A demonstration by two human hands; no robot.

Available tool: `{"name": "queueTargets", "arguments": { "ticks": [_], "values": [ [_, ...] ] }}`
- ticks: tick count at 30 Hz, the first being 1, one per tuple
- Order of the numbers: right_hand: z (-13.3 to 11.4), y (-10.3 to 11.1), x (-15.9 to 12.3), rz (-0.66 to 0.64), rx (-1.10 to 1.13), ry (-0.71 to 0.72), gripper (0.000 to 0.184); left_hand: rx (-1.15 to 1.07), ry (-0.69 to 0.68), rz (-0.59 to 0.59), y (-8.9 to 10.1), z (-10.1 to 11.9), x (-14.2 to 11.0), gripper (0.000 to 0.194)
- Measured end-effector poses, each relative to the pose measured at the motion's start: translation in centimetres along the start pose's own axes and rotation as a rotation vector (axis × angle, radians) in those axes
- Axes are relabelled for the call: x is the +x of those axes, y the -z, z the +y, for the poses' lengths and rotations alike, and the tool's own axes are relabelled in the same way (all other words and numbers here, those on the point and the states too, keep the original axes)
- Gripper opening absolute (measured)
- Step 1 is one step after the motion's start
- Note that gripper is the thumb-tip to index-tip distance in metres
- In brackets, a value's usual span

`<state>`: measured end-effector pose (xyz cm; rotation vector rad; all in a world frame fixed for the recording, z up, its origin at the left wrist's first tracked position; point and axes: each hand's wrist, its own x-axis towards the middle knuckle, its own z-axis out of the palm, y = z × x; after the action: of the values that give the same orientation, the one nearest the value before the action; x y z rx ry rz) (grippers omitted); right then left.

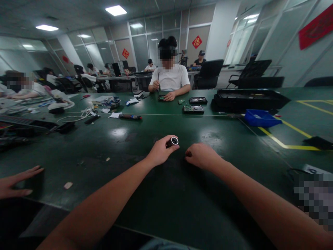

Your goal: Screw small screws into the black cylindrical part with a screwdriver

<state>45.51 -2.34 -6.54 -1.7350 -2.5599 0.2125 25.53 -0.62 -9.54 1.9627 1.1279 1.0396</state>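
Forearms (109, 194) of the person reach in from the bottom edge over the green desk (166, 194). Left of them, another person's hand (15, 183) lies at the near rim, fingers spread; a tan scrap (68, 185) sits near it.

Hands, mid-desk: apart from each other, side by side. Left hand (159, 152) is closed around a short dark cylinder (174, 141), thumb and fingers on its sides; its bright-ringed round end faces up and toward the camera. Right hand (203, 156) is just beside it, low over the desk, fingers curled; cannot tell whether anything is inside them.

Beyond, left of centre: a pen-shaped tool (130, 117), one end by a white paper (114, 115); further left, a loose white cable (78, 118). Right: blue bin (262, 119) near yellow tape lines (275, 138), with a long black tray (249, 101) behind it.

Across the desk: circuit assemblies (193, 109) lie before a seated person in a white shirt (173, 78), who holds a thin tool upright above a small board (161, 98).

Far back: black chair (208, 74), red diamond-shaped sign (197, 42).
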Motion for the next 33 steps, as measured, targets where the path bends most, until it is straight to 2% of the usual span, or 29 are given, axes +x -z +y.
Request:
{"name": "queueTargets", "arguments": {
  "ticks": [5, 11, 15, 24, 33],
  "values": [
    [-0.2, 0.1, -0.5, 0.054, 0.03, -0.008, 0.02, 0.007, -0.004, -0.006, 0.0, 0.1, -0.1, 0.034],
    [-0.4, 2.3, -1.3, 0.404, 0.218, 0.111, 0.023, -0.019, -0.013, -0.006, -0.1, 0.1, 0.0, 0.035],
    [-1.1, 3.0, -1.8, 0.529, 0.29, 0.11, 0.026, -0.045, -0.064, -0.02, -0.3, 0.3, -0.2, 0.035],
    [-2.2, 2.4, -1.7, 0.454, 0.304, 0.185, 0.018, -0.063, -0.122, -0.096, -0.7, 1.1, -0.7, 0.036],
    [-1.7, 2.4, -1.4, 0.414, 0.34, 0.208, 0.019, -0.097, -0.157, -0.121, -0.6, 0.9, -0.8, 0.036]
  ]
}}
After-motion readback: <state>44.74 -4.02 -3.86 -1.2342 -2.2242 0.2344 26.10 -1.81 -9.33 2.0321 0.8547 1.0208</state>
